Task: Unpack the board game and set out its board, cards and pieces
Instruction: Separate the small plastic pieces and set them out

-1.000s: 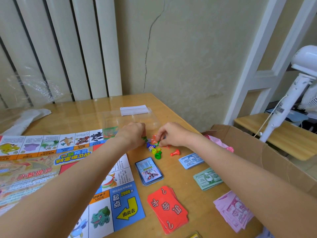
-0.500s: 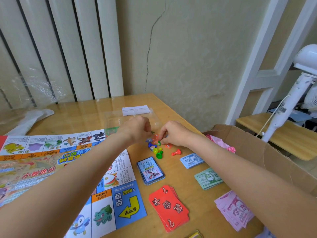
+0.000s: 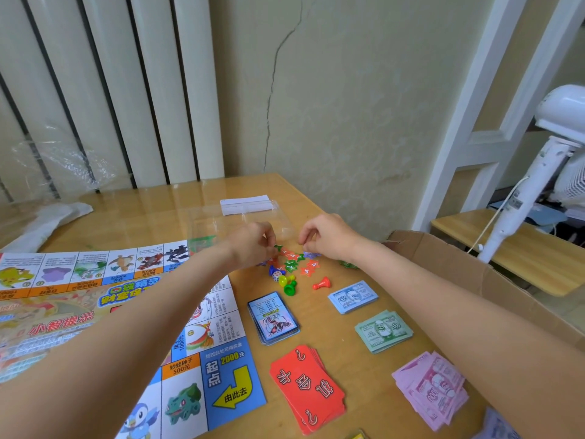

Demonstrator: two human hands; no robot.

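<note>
The paper game board (image 3: 104, 312) lies spread over the left of the table. At its right edge sits a pile of red, green and purple star tokens (image 3: 292, 259), with pawns and a die (image 3: 286, 282) and a red pawn (image 3: 322, 283) just in front. My left hand (image 3: 250, 245) hovers at the pile's left side, its fingertips pinching a green star token (image 3: 278, 247). My right hand (image 3: 327, 237) is at the pile's right side with curled fingers over a purple star (image 3: 311, 255); whether it holds anything is hidden. Blue cards (image 3: 273, 318) and red cards (image 3: 308, 388) are stacked nearer me.
Play money lies at the right in blue (image 3: 353, 296), green (image 3: 383, 331) and pink (image 3: 432, 388) stacks. An empty clear bag (image 3: 228, 221) and a white paper slip (image 3: 247, 204) lie behind my hands. An open cardboard box (image 3: 474, 274) stands at the table's right edge, with a white fan (image 3: 544, 160) beyond.
My hands have drawn apart, and the star tokens that were bunched between them now lie scattered on the table. The cards and money have not moved.
</note>
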